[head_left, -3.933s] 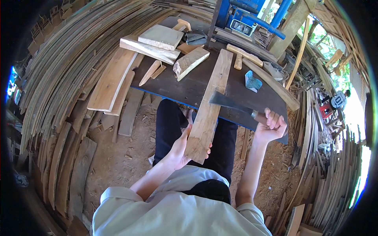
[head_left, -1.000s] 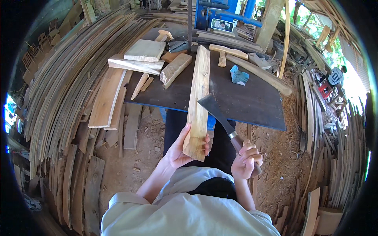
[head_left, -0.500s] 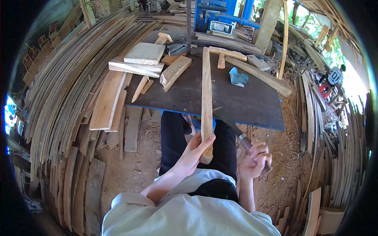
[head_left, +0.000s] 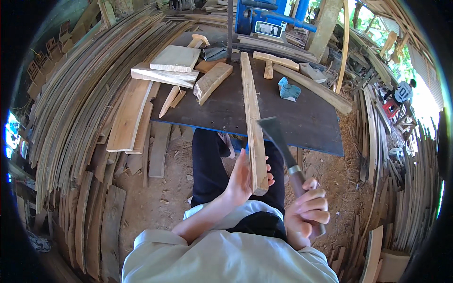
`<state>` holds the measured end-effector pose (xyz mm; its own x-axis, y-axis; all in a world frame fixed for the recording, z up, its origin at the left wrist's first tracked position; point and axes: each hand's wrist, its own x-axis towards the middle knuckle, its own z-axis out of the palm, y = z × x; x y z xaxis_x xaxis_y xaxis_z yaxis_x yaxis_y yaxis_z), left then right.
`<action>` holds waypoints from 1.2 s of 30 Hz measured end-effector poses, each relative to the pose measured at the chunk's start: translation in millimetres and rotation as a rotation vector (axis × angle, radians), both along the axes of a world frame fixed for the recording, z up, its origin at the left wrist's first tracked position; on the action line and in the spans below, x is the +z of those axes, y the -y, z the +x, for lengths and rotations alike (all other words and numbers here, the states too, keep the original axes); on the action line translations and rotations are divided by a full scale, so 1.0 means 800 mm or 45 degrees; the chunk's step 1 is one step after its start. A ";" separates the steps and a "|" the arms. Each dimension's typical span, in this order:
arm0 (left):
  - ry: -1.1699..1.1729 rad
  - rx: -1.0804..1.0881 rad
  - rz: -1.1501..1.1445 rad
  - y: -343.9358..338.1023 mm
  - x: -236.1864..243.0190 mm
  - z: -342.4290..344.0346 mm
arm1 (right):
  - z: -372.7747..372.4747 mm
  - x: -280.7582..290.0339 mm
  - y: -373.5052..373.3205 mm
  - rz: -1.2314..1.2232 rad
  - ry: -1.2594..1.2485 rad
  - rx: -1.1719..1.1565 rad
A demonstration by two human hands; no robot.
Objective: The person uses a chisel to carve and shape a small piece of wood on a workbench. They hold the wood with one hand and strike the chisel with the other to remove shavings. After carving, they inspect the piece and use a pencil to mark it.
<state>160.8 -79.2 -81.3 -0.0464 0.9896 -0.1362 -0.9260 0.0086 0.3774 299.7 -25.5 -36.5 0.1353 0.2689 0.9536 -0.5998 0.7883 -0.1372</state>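
A long squared wooden bar (head_left: 252,108) rests its far part on the dark tabletop, and its near end points toward my body. My left hand (head_left: 239,181) cradles the bar near that end, thumb up on the left side and fingertips curling out on the right. In my right hand (head_left: 309,210) is a chisel (head_left: 277,137), its brown handle wrapped by my closed fingers. The chisel's dark blade widens to a flat edge, held just right of the bar. Whether blade and bar touch I cannot tell.
On the dark table (head_left: 212,113) lie a wooden block (head_left: 213,84), stacked boards (head_left: 174,59), a curved wooden piece (head_left: 314,89) and a crumpled blue piece (head_left: 289,89). A blue machine (head_left: 250,19) carries a phone (head_left: 269,29). Long planks (head_left: 89,94) line the left; a person (head_left: 403,92) sits far right.
The bar has turned over and slants, its near end shifted right. My left hand has opened its thumb and moved its fingers under it. The chisel has swung up, blade now clear of blur.
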 end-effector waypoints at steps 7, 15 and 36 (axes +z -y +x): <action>-0.053 0.082 -0.196 -0.017 -0.011 -0.001 | 0.010 0.014 0.042 0.232 0.695 0.014; -0.004 0.201 -0.030 -0.021 -0.029 0.027 | 0.025 -0.009 0.057 0.135 0.492 0.261; -0.212 0.138 0.027 0.001 0.048 0.003 | 0.023 -0.001 0.037 0.230 0.226 0.042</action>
<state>163.2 -80.3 -43.3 -0.1729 0.9802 -0.0968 -0.8459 -0.0974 0.5244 318.2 -55.3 -37.5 -0.0448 0.0938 0.9946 -0.6044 0.7902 -0.1017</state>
